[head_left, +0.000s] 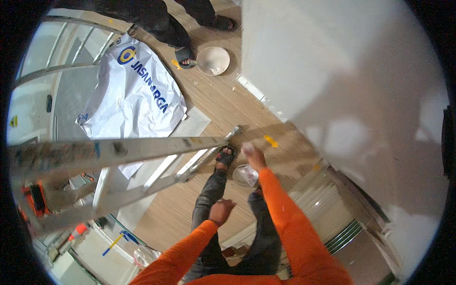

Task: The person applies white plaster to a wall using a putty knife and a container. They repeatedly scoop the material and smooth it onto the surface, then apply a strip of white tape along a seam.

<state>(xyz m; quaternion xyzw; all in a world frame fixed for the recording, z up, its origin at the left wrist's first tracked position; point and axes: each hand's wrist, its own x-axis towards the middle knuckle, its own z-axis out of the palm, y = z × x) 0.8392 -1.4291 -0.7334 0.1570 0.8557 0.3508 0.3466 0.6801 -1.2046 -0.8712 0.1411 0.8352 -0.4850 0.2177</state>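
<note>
My left hand (222, 212) hovers above my left thigh, its fingers curled in, and I see nothing in it. Ahead and to the right, my right hand (254, 157) reaches over the floor beside my left foot. Its fingers are closed and slightly blurred, with something pale at their tips that I cannot make out. Just below that hand, between my feet, a round pale bowl (241, 181) stands on the wood-look floor (221, 105). A whitish, pointed piece lies in the bowl, partly behind my right wrist.
A metal ladder (137, 148) stretches across the left. Beyond it lies a crumpled white printed sheet (137, 102). At the top, another person's legs (159, 26) stand by a second bowl (219, 62) with pale paste and a tool. A grey-white wall (304, 61) rises at right.
</note>
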